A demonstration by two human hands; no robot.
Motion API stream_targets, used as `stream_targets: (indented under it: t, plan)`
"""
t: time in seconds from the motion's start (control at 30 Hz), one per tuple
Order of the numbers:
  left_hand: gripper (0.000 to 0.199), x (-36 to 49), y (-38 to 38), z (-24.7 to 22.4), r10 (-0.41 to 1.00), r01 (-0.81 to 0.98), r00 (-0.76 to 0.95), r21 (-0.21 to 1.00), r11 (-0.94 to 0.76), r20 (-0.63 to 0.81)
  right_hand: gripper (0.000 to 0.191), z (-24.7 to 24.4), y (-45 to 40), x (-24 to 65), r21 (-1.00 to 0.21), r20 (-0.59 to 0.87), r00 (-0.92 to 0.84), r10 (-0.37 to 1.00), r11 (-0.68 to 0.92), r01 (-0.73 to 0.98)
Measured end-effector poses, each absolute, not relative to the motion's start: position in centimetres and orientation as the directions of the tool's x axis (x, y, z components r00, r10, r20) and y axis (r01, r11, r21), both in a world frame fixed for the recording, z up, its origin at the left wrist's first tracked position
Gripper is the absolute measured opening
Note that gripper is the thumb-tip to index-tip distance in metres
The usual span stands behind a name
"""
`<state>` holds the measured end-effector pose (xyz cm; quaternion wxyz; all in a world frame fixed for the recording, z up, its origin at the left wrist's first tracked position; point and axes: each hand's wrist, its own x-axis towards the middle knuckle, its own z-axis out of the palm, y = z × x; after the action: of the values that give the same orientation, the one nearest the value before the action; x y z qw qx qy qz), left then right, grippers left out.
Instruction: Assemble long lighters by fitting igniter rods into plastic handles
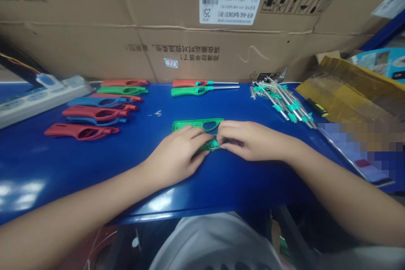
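My left hand (180,152) is closed around a green lighter shell half (202,147), held low over the table. Inside that shell a teal plastic part (214,143) shows between my hands. My right hand (253,139) is closed in a pinch at the right end of the shell, by the teal part; its fingertips hide what they grip. Just beyond my fingers lies another green shell half (183,124), hollow side up.
Red, blue and green lighter shells (91,114) lie at left, near a white power strip (47,93). Two lighters with metal tubes (205,89) lie at the back. Several tube assemblies (284,101) are piled at right, beside a taped cardboard box (354,88). Small pins (158,113) lie mid-table. Cardboard (171,17) stands behind.
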<state>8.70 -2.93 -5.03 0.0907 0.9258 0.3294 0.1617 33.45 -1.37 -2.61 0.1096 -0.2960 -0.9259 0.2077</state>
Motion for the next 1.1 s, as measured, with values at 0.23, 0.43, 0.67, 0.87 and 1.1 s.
stream_targets:
  t: [0.23,0.43,0.67,0.87,1.1]
  plan:
    - [0.025,8.66,-3.08,-4.89,0.636,0.572,0.733,0.286,-0.769,0.243,0.015,-2.41,-1.11,33.74,-0.584,0.048,-0.740,0.670,0.620,0.524]
    - [0.028,8.76,-2.90,-4.78,0.606,0.551,0.759,0.262,-0.792,0.239,0.019,-2.60,-1.05,33.78,-0.603,0.051,-0.742,0.669,0.613,0.511]
    - [0.031,8.80,-3.01,-4.81,0.554,0.536,0.783,0.146,-0.832,0.283,0.020,-2.92,-0.94,33.73,-0.601,0.067,-0.748,0.660,0.625,0.498]
    - [0.032,8.84,-3.09,-4.79,0.521,0.528,0.808,0.054,-0.848,0.276,0.020,-2.93,-0.86,33.82,-0.618,0.072,-0.749,0.659,0.619,0.485]
    - [0.033,8.55,-2.90,-4.81,0.551,0.541,0.787,0.119,-0.833,0.277,0.021,-2.74,-0.97,33.77,-0.620,0.046,-0.747,0.664,0.605,0.500]
